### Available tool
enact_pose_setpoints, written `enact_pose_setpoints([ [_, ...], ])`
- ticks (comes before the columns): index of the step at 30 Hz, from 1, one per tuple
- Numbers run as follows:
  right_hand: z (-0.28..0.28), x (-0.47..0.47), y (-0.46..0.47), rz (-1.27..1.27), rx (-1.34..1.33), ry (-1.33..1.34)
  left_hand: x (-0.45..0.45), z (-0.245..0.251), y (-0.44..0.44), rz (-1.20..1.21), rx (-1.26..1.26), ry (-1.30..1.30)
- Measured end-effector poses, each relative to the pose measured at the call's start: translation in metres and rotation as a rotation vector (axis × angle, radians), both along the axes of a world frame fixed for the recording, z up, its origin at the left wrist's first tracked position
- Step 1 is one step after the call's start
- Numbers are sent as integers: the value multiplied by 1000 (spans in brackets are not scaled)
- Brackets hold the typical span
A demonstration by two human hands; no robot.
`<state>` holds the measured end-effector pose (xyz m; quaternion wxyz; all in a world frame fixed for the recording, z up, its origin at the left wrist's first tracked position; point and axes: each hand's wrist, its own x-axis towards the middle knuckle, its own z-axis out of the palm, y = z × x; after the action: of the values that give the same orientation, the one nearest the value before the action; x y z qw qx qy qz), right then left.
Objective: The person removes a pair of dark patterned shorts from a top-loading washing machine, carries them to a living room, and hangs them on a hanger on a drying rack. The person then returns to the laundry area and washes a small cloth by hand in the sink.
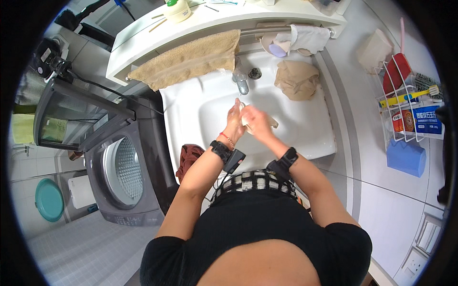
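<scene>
Over the white washbasin [300, 132], my left hand [235, 119] and my right hand [254, 119] meet just below the metal faucet [242, 85]. A light cream cloth [272, 123] is gripped in my right hand, and part of it lies against the left palm, whose fingers look extended. Whether the left fingers also pinch the cloth is hard to see. A bunched beige cloth [297, 79] rests at the basin's back right. On the basin's left front edge lies a dark red cloth [189, 159].
A tan towel [193, 60] and a white cloth [308, 37] hang from a rail behind the basin. To the left stands a top-loading washing machine [96, 150], lid raised. A white wire rack [404, 103] with toothbrush and toothpaste is on the right wall.
</scene>
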<state>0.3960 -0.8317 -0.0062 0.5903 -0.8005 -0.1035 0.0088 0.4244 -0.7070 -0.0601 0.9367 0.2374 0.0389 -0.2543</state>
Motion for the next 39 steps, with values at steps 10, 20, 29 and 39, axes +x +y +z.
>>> enact_pose_setpoints([
  [10,-7,-7,2,-23,-487,-544,-18,-17,-27,-220,-534,-238],
  [20,-43,17,-58,-388,-159,-114,-29,49,-10,-81,200,103],
  [29,-30,-2,-50,-103,443,273,-25,39,6,-45,393,-87],
  [39,-21,11,-57,-185,586,170,-22,16,24,235,1013,-327],
])
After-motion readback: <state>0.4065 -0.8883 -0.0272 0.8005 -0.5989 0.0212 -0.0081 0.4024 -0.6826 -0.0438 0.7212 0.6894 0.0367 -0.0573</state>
